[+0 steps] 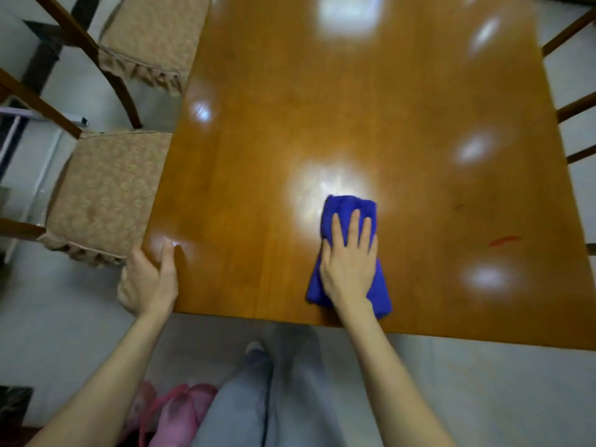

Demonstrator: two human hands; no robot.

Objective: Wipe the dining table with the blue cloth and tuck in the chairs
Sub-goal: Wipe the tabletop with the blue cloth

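Note:
The glossy wooden dining table (354, 101) fills the middle of the head view. A folded blue cloth (345, 209) lies on it near the front edge. My right hand (350, 256) presses flat on the cloth with straight fingers. At the table's front left corner, my left hand (148, 279) grips the edge, thumb on top and the other fingers hidden below. Two cushioned chairs stand on the left side, the near chair (96, 191) and the far chair (148, 40), both pulled out from the table.
A red smear (504, 241) marks the tabletop at the right. Wooden chair rails (577, 106) show along the right edge. Pink slippers (180, 411) lie on the pale tiled floor beside my legs.

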